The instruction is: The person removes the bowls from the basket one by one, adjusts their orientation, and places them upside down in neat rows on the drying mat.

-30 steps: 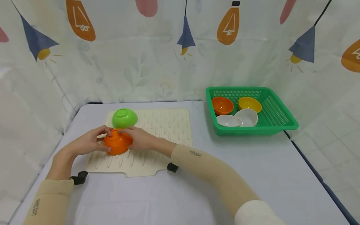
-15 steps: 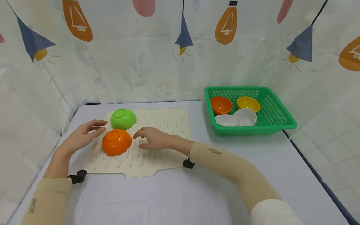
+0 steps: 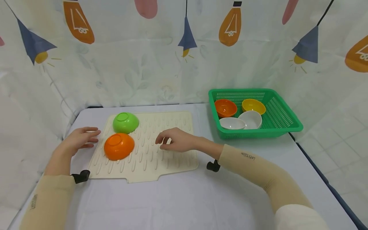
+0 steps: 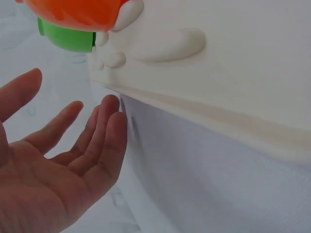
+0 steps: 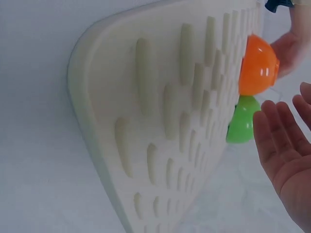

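Observation:
An orange bowl (image 3: 119, 147) lies upside down on the left part of a cream ridged drying mat (image 3: 172, 159). Just behind it a green bowl (image 3: 125, 123) is also upside down, close against it. My left hand (image 3: 81, 140) is to the left of the orange bowl, apart from it, with fingers extended and nothing held. Over the middle of the mat hovers my right hand (image 3: 179, 140), its fingers loosely bent and holding nothing. The left wrist view shows the left hand (image 4: 73, 170) palm up to the camera beside the mat's edge.
At the back right stands a green basket (image 3: 287, 121) with an orange bowl (image 3: 226, 108), a yellow bowl (image 3: 253, 106) and two white bowls (image 3: 250, 120) inside. A white cloth covers the table (image 3: 184, 201), and a patterned curtain (image 3: 161, 73) hangs behind it.
Both hands have let go of the orange bowl, which stays upside down on the mat. The left hand has drawn away to the left, the right hand to the right.

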A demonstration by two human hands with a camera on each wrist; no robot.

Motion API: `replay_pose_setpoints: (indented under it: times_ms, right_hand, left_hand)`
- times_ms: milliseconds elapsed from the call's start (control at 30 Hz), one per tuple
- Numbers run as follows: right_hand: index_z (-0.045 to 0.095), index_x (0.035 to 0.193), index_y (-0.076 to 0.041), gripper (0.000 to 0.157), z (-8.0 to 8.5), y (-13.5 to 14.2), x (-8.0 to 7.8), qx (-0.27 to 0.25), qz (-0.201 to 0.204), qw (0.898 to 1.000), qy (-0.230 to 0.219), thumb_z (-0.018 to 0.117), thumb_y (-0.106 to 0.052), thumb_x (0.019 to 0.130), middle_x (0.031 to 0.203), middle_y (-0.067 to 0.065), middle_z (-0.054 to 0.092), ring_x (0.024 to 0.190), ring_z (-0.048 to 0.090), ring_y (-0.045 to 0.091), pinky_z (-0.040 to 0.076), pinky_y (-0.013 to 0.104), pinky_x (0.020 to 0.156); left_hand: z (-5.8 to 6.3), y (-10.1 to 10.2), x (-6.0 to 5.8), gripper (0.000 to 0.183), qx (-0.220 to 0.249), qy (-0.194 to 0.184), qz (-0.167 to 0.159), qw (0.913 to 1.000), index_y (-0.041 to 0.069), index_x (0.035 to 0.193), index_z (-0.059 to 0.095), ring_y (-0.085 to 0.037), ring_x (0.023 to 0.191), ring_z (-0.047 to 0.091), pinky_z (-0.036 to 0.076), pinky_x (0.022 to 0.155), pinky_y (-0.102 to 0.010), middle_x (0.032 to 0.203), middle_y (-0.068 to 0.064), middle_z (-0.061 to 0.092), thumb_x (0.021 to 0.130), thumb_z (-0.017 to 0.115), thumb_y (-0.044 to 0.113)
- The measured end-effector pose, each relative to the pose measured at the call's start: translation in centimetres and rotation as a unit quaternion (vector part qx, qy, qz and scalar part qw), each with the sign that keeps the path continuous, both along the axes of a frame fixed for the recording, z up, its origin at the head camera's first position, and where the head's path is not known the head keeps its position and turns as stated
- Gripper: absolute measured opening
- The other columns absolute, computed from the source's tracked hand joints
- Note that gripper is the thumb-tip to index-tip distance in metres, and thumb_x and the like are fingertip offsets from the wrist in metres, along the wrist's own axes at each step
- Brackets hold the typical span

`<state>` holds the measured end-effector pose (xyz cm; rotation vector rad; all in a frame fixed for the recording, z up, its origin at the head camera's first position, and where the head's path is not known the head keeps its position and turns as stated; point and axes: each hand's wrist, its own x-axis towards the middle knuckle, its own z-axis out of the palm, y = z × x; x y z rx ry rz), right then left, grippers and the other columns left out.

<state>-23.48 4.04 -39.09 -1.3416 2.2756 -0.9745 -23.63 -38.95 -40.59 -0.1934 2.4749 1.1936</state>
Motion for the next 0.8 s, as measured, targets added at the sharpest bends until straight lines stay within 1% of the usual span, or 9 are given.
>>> replay_pose_setpoints:
  times_ms: [133, 233, 300, 367, 467, 567, 667, 733, 800]
  right_hand:
    - [0.070, 0.117, -0.010, 0.017, 1.0, 1.7, 0.0, -0.006, -0.012, 1.000, 0.000, 0.064, -0.010, 0.101, 0.116, 0.002, 0.070, 0.098, 0.064, 0.006, 0.056, 0.024, 0.081]
    - [0.070, 0.116, -0.011, 0.016, 1.9, 2.9, 0.0, -0.011, -0.023, 1.000, 0.001, 0.064, -0.012, 0.101, 0.113, -0.003, 0.070, 0.098, 0.064, 0.007, 0.057, 0.026, 0.081]
    - [0.070, 0.116, -0.012, 0.016, 2.4, 3.8, -0.1, -0.013, -0.033, 0.999, 0.003, 0.065, -0.013, 0.101, 0.112, -0.006, 0.069, 0.098, 0.064, 0.008, 0.058, 0.027, 0.081]
    - [0.070, 0.117, -0.013, 0.016, 2.8, 4.8, -0.3, -0.018, -0.044, 0.999, 0.000, 0.065, -0.013, 0.101, 0.112, -0.006, 0.069, 0.100, 0.064, 0.009, 0.058, 0.028, 0.082]
    - [0.071, 0.118, -0.013, 0.017, 3.2, 6.4, -0.7, -0.025, -0.067, 0.997, -0.012, 0.066, -0.014, 0.101, 0.112, -0.005, 0.069, 0.102, 0.065, 0.011, 0.058, 0.029, 0.083]
    - [0.070, 0.118, -0.013, 0.017, 3.4, 8.0, -1.1, -0.033, -0.095, 0.994, -0.031, 0.066, -0.017, 0.102, 0.113, -0.004, 0.069, 0.103, 0.065, 0.013, 0.058, 0.032, 0.084]
    - [0.069, 0.119, -0.013, 0.018, 3.7, 9.5, -1.4, -0.043, -0.119, 0.990, -0.057, 0.065, -0.018, 0.102, 0.115, -0.002, 0.069, 0.102, 0.065, 0.017, 0.058, 0.038, 0.086]
    - [0.069, 0.119, -0.013, 0.018, 4.1, 10.5, -1.7, -0.048, -0.135, 0.987, -0.066, 0.065, -0.017, 0.103, 0.116, -0.001, 0.068, 0.100, 0.065, 0.019, 0.058, 0.041, 0.085]
    - [0.069, 0.119, -0.013, 0.018, 4.6, 11.4, -2.0, -0.049, -0.154, 0.985, -0.066, 0.065, -0.018, 0.102, 0.117, 0.000, 0.068, 0.098, 0.066, 0.022, 0.059, 0.042, 0.084]
  left_hand:
    - [-0.3, -0.3, -0.2, 0.079, 0.010, -0.020, 0.011, 0.9997, -0.012, 0.157, 0.019, -0.046, 0.130, 0.048, 0.057, 0.093, -0.036, 0.155, -0.037, 0.029, 0.108, 0.050, 0.043]
    - [-0.4, -0.4, -0.5, 0.073, 0.020, -0.023, 0.010, 0.9995, -0.010, 0.157, 0.022, -0.030, 0.117, 0.061, 0.057, 0.093, -0.038, 0.150, -0.035, 0.037, 0.107, 0.055, 0.030]
    - [-0.5, -0.4, -0.7, 0.071, 0.020, -0.025, 0.007, 0.9994, -0.010, 0.157, 0.023, -0.019, 0.108, 0.064, 0.057, 0.093, -0.039, 0.149, -0.035, 0.039, 0.106, 0.058, 0.024]
    - [-0.6, -0.2, -1.0, 0.070, 0.018, -0.027, 0.006, 0.9994, -0.009, 0.157, 0.024, -0.013, 0.102, 0.065, 0.057, 0.093, -0.039, 0.149, -0.036, 0.039, 0.104, 0.061, 0.018]
    - [-0.8, 0.0, -1.4, 0.070, 0.009, -0.027, 0.009, 0.9996, -0.009, 0.157, 0.026, -0.015, 0.101, 0.064, 0.058, 0.090, -0.037, 0.151, -0.037, 0.035, 0.101, 0.063, 0.011]
    - [-0.9, 0.1, -1.6, 0.071, 0.003, -0.020, 0.012, 0.9997, -0.010, 0.156, 0.028, -0.016, 0.097, 0.063, 0.059, 0.086, -0.034, 0.149, -0.037, 0.036, 0.097, 0.065, 0.004]
    - [-0.9, 0.1, -1.7, 0.071, 0.005, -0.013, 0.008, 0.9999, -0.012, 0.154, 0.028, -0.014, 0.092, 0.063, 0.060, 0.082, -0.032, 0.146, -0.038, 0.038, 0.094, 0.066, -0.002]
    - [-0.9, 0.1, -1.8, 0.072, 0.007, -0.010, 0.004, 0.9999, -0.013, 0.153, 0.028, -0.012, 0.089, 0.064, 0.060, 0.081, -0.032, 0.144, -0.038, 0.039, 0.092, 0.066, -0.005]
    - [-0.9, 0.1, -1.8, 0.071, 0.007, -0.011, 0.002, 0.9999, -0.014, 0.152, 0.029, -0.012, 0.088, 0.064, 0.061, 0.080, -0.032, 0.142, -0.038, 0.041, 0.091, 0.066, -0.006]
